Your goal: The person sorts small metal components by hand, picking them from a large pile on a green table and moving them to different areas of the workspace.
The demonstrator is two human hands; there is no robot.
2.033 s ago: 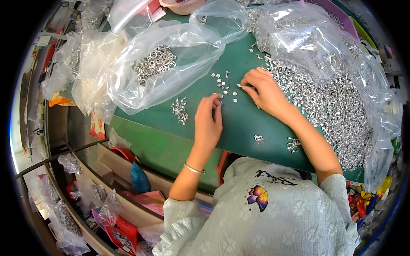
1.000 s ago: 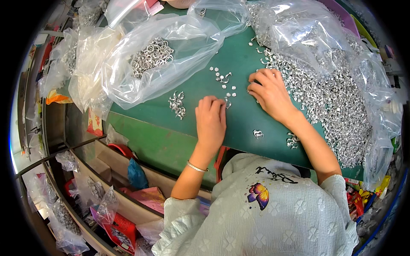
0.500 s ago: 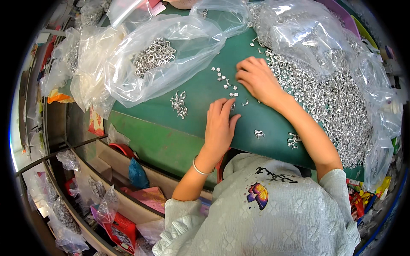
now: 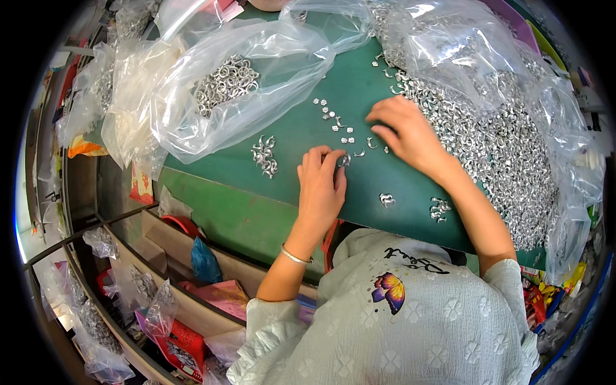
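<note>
on the green table (image 4: 362, 206), near edge: small group of silver parts (image 4: 439, 209).
left hand (image 4: 321, 186): metal piece (image 4: 345, 160) at its fingertips; cannot tell whether pinched.
right hand (image 4: 410, 133): thumb and forefinger apart, near curved bits (image 4: 371, 143).
right side: heap of metal parts (image 4: 507, 173), partly under plastic (image 4: 449, 51).
far left: rings (image 4: 228, 83) inside a clear bag (image 4: 276, 70).

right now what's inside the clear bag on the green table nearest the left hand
A heap of silvery rings shows in the clear bag. The upper rings cover the lower ones, so what lies beneath can't be seen.
</note>
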